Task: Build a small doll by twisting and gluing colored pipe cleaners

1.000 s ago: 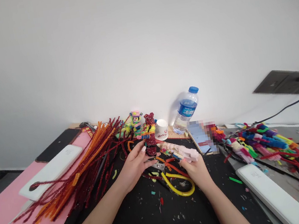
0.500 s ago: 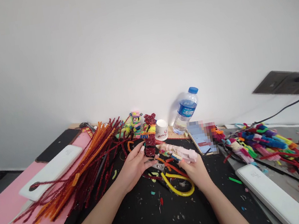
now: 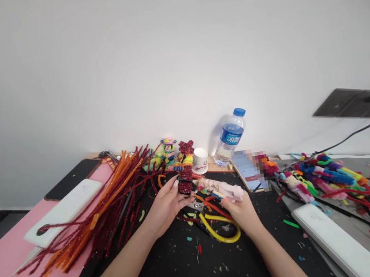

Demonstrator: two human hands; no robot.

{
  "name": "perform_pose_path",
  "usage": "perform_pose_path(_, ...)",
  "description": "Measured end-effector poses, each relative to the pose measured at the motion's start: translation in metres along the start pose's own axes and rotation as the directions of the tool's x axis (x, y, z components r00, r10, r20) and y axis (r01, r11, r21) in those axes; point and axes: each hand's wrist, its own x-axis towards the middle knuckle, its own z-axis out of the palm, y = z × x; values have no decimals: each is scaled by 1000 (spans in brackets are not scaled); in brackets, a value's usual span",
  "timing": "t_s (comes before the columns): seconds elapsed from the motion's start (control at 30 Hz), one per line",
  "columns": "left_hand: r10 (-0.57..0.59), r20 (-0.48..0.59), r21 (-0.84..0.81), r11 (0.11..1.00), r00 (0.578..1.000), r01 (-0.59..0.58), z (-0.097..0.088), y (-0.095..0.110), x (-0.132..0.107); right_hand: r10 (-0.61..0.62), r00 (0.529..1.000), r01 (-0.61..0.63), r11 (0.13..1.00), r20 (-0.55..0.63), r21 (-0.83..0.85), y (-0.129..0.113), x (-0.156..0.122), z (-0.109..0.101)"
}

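Observation:
My left hand (image 3: 167,206) is closed on a dark red glittery pipe-cleaner piece (image 3: 185,176), thumb on its near edge. My right hand (image 3: 241,211) grips a pale pink hot glue gun (image 3: 226,189). Its nozzle points left, close by the dark red piece; whether they touch I cannot tell. Below the glue gun a yellow loop (image 3: 225,239) and orange-red strands (image 3: 213,208) lie on the black mat (image 3: 178,270). Just behind the held piece are a small dark red glittery figure (image 3: 186,147) and a pipe-cleaner doll with a pink hat (image 3: 169,145).
A bundle of dark red and orange pipe cleaners (image 3: 111,206) spreads at the left beside a white power bank (image 3: 66,211). Along the wall stand a paper cup (image 3: 200,160) and a water bottle (image 3: 230,138). A phone (image 3: 248,173) and colourful pipe-cleaner figures (image 3: 331,174) are at the right.

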Motion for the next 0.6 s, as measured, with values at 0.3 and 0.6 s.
perform_pose_path(0.3,89,-17,126,988,996,-86,-6,-8,4,31,1000,-31,999,1,-40,4,-2,-1)
perform_pose_path(0.6,293,-124,170,948,948,-270,-7,-1,7,-9,998,-26,785,-54,-619,19,8,-25)
